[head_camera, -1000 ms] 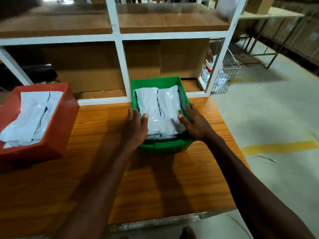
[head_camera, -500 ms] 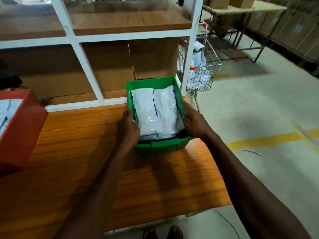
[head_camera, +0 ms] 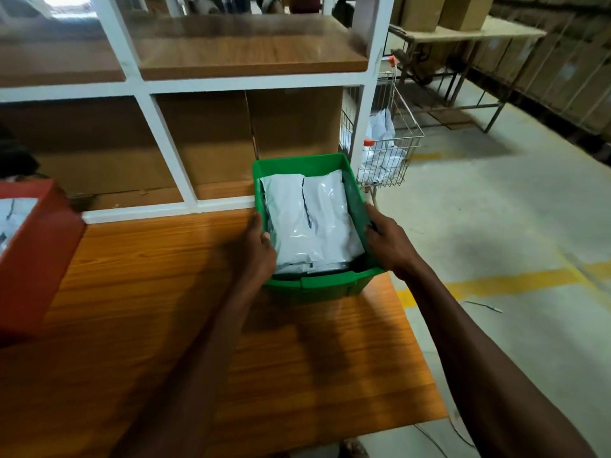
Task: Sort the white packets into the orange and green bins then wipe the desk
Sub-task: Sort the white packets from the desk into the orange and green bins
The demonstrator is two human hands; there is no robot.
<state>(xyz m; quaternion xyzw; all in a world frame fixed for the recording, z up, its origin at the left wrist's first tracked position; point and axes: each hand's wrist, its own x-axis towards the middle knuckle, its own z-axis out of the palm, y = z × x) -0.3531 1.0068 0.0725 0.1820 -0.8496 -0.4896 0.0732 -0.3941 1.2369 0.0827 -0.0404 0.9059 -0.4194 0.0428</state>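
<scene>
The left hand's fingers [head_camera: 264, 234] curl over the left rim of the green bin [head_camera: 299, 165], thumb side hooked just inside against the packets [head_camera: 310, 223], so the left hand [head_camera: 259, 249] is clamped on the wall. On the other side the right hand [head_camera: 388, 242] grips the right rim in the same way, fingers wrapped over the edge and closed on it. Two white packets lie side by side on top of the pile in the bin, filling most of it. The bin sits at the far right of the worktop [head_camera: 231, 342], its right corner at or just past the edge, close to the white post of the shelf [head_camera: 251, 57]. Whether its base is touching the wood or lifted clear cannot be told. Far left, the orange bin [head_camera: 36, 259] holds more packets, only partly in view. No loose packets show on the wood, so sorting looks finished and the bin is probably being moved to clear space for wiping. The risk lies at that right edge: a pull toward it could tip the bin to the floor, near the wire basket [head_camera: 390, 150]. A tilt during a lift would let the slick packets slide out, and a push backward would knock the post.
</scene>
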